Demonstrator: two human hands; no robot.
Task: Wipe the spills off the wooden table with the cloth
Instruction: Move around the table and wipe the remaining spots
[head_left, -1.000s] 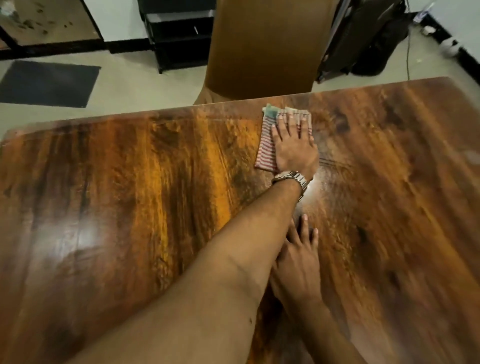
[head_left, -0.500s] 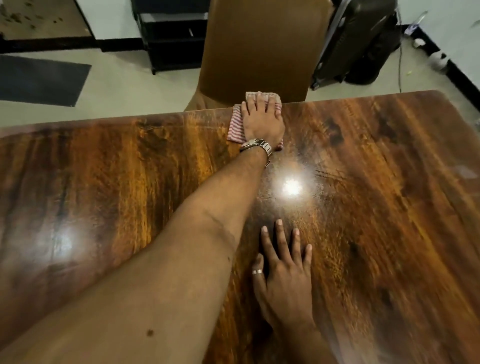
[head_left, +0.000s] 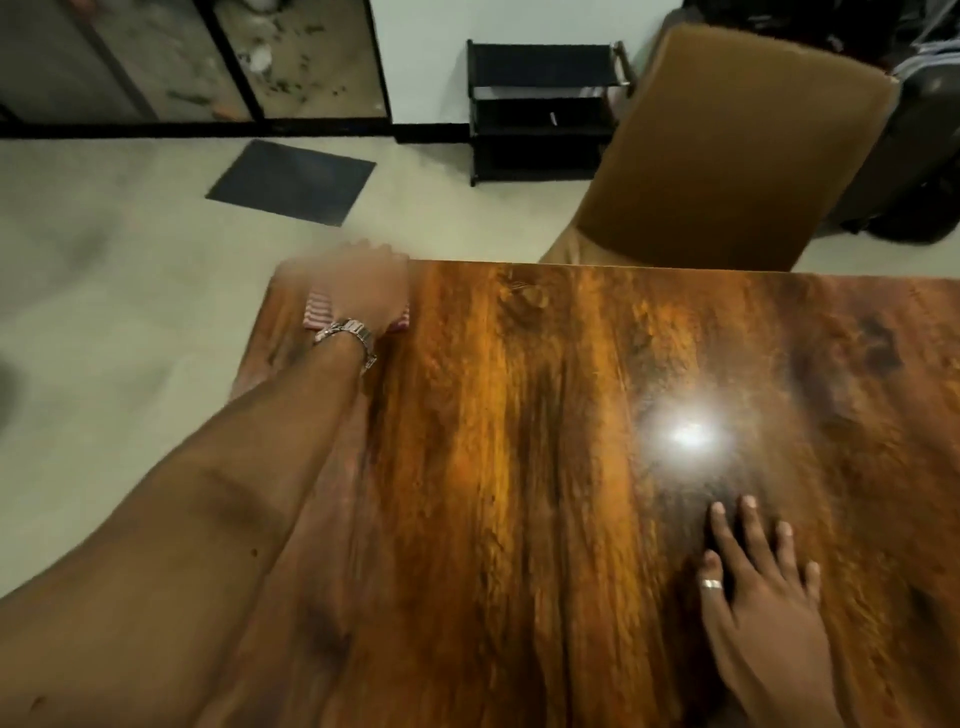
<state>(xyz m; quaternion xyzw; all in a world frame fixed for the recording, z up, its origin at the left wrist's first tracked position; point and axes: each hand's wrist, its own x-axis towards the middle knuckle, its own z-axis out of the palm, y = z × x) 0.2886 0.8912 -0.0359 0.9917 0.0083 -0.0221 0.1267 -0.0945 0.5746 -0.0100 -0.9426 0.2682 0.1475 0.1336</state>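
Observation:
The glossy wooden table (head_left: 519, 415) fills the lower right of the view. My left hand (head_left: 358, 283), blurred by motion and with a metal watch on the wrist, presses the red-and-white striped cloth (head_left: 318, 312) down at the table's far left corner. Only the cloth's edges show on either side of the hand. My right hand (head_left: 753, 587) lies flat on the table near the lower right, fingers spread, a ring on the thumb, holding nothing. A bright lamp reflection sits just beyond its fingertips. I make out no distinct spill on the wood.
A brown padded chair (head_left: 737, 145) stands against the table's far edge. Behind it are a black low shelf (head_left: 540, 109) and dark luggage (head_left: 924, 156). A dark mat (head_left: 291, 182) lies on the pale floor left of the table.
My left hand has slid the cloth leftward along the far edge, from near the chair to the far left corner. The view swung left. My right hand stays flat on the table.

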